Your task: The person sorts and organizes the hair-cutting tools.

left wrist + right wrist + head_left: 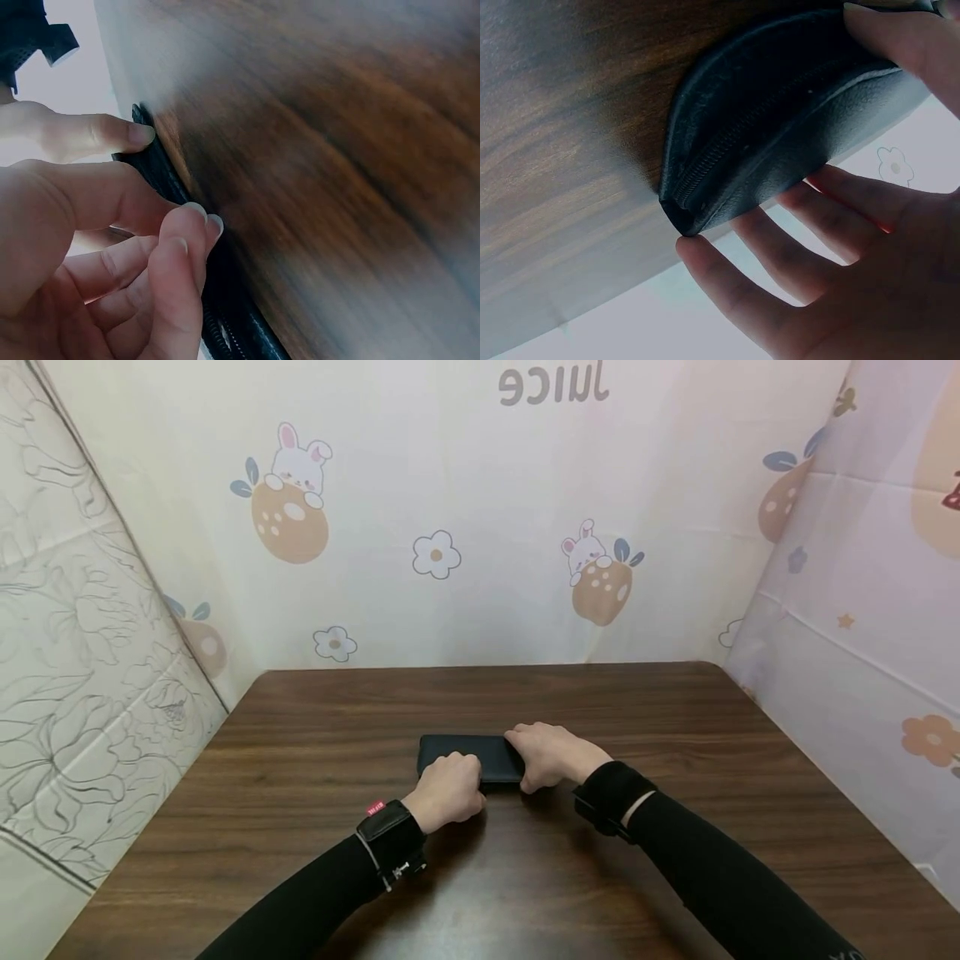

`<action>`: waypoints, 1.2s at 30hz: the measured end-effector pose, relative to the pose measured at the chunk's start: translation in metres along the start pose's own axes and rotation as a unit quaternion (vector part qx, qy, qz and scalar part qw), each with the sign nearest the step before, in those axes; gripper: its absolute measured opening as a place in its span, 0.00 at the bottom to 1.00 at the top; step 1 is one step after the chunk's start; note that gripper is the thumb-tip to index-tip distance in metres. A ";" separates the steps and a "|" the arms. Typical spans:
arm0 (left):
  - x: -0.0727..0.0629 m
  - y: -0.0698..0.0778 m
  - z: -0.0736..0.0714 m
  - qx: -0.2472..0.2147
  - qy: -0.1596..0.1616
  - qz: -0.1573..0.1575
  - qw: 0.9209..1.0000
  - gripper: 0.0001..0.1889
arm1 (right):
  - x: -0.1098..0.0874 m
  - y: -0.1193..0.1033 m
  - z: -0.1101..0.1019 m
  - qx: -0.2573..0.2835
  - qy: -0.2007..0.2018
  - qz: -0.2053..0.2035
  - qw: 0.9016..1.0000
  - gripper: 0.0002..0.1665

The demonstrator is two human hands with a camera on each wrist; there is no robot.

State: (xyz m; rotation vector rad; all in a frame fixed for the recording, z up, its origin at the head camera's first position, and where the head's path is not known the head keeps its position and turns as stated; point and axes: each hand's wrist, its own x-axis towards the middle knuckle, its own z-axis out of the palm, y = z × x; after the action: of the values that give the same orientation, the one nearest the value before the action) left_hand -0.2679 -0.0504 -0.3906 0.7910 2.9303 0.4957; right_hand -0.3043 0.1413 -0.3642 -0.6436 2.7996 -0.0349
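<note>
A black zip-up wallet (pixel 497 758) lies on the wooden table, its long side facing the person. Along its near edge runs a zipper (pixel 731 142), closed where the right wrist view shows it. My left hand (pixel 448 783) is at the near edge, thumb and index finger pinched together over the zipper line; whatever is between the fingertips is hidden. My right hand (pixel 551 753) holds the wallet's right end, with the thumb (pixel 900 34) on the near edge and the fingers spread along the far side.
The brown wooden table (pixel 337 718) reaches back to a white curtain (pixel 487 468) printed with rabbits and flowers. A flower-patterned panel (pixel 82 635) stands at the left. Black straps (pixel 615 789) sit on both wrists over dark sleeves.
</note>
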 end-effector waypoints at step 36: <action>-0.003 -0.008 -0.001 -0.017 0.003 0.002 1.000 0.19 | -0.001 0.001 0.001 0.005 0.006 0.000 1.000 0.44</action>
State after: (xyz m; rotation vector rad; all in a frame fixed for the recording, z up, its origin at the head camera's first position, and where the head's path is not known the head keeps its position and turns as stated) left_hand -0.2691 -0.0589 -0.3920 0.7916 2.9175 0.5483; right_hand -0.3038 0.1425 -0.3646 -0.6440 2.8095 -0.0544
